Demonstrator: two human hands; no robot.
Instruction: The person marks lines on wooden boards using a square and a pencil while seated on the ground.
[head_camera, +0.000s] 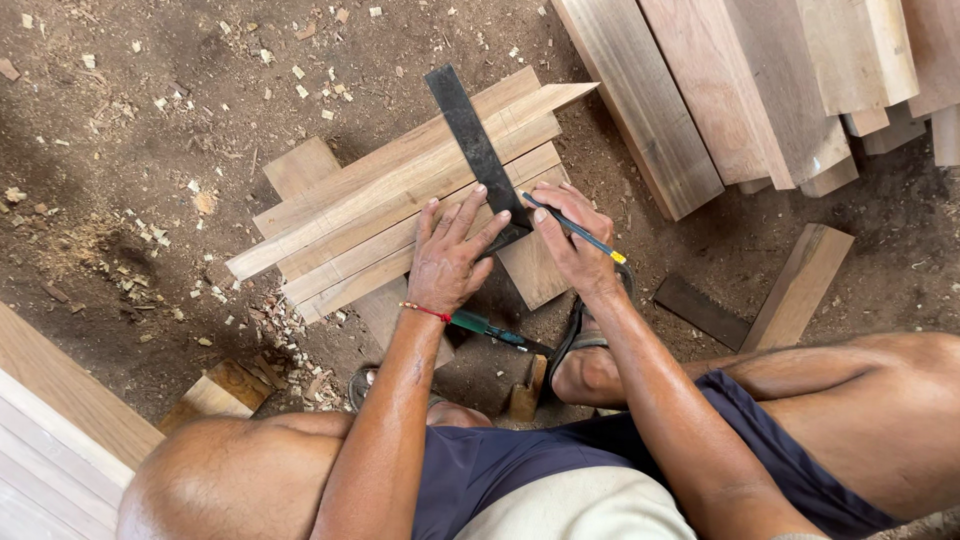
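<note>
The left hand (447, 262) lay flat with fingers spread, pressing a dark metal square (478, 150) against a bundle of wooden strips (400, 200) lying on the dirt floor (120, 150). The right hand (572, 240), just right of the square, had its fingers pinching a blue pencil (580, 232), tip touching the wood beside the blade. A green-handled tool (490, 330) lay near the person's sandal (575, 330). Thick planks (720, 90) were stacked at the far right, and a short board (800, 285) lay nearer.

Head view, steeply downward, seemingly close.
</note>
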